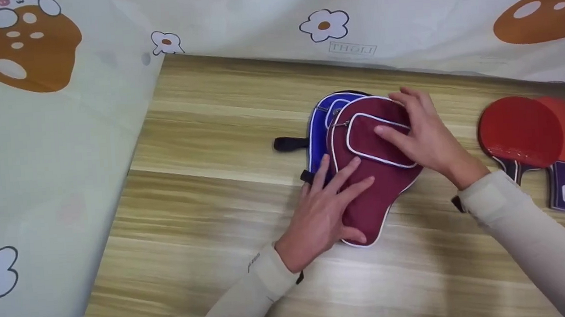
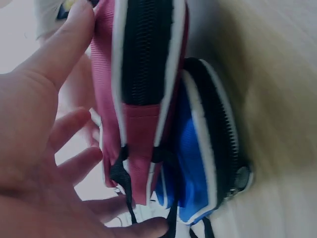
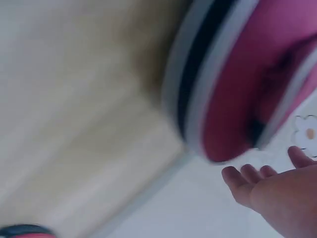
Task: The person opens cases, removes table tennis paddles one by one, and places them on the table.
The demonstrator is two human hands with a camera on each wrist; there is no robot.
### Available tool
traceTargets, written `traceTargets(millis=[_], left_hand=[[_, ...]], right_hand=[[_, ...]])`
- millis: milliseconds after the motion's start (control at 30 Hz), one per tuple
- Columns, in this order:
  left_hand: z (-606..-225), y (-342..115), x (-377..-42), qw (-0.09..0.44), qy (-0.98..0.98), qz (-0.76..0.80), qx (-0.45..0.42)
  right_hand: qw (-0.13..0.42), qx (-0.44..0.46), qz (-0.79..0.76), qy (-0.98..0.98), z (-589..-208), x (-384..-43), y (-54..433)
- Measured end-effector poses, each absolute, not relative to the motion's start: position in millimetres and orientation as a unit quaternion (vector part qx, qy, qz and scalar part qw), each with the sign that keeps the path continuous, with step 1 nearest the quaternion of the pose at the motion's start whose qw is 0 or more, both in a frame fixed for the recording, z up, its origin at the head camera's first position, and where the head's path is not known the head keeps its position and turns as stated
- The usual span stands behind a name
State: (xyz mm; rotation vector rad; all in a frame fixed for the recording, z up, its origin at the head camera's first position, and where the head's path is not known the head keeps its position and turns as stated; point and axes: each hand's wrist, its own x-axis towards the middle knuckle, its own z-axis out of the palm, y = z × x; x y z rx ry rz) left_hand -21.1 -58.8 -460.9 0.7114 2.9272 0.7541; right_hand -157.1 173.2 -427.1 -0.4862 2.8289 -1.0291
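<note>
Maroon case stacked loosely on the blue one

Left hand lies flat, fingers straight, on the maroon paddle case, mid-table over the blue case; right hand also open-fingered on top (no real grip), so it could slide off toward the paddles

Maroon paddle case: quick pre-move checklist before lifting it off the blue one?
1. Both hands on the maroon case: ok. The left hand rests on its lower part with fingers straight; the right hand lies over the pocket.
2. Firm grip: not ok. Neither hand shows fingers curled round an edge.
3. Stack position: ok. The maroon case lies on top of the blue case, which peeks out to the left.
4. Maroon zipper closed: ok in the left wrist view, for the stretch seen there.
5. Straps free of each other: cannot tell. Black loops sit close together.
6. Two paddles apart from the cases: ok.
</note>
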Motion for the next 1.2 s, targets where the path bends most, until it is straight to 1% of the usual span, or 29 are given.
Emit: traceTargets(millis=[100,200,400,600,967,1200], left_hand=[[-463,-58,-22,0.035,0.943,0.238,0.229],[-464,-57,-22,0.040,0.944,0.236,0.228],[-465,-56,-21,0.043,0.942,0.244,0.225],[-466,-57,-23,0.044,0.945,0.236,0.221],[-462,-54,-21,0.061,0.947,0.232,0.214],[-462,-49,-17,0.064,0.953,0.196,0.223]], right_hand=[[0.066,-0.167,-0.317,0.931,-413,-172,153],[0.094,-0.181,-0.295,0.933,-403,-186,134],[0.145,-0.210,-0.234,0.938,-396,-205,99],[0.163,-0.226,-0.176,0.944,-401,-215,78],[0.167,-0.185,-0.068,0.966,-402,-221,62],[0.196,-0.148,-0.038,0.969,-402,-217,60]])
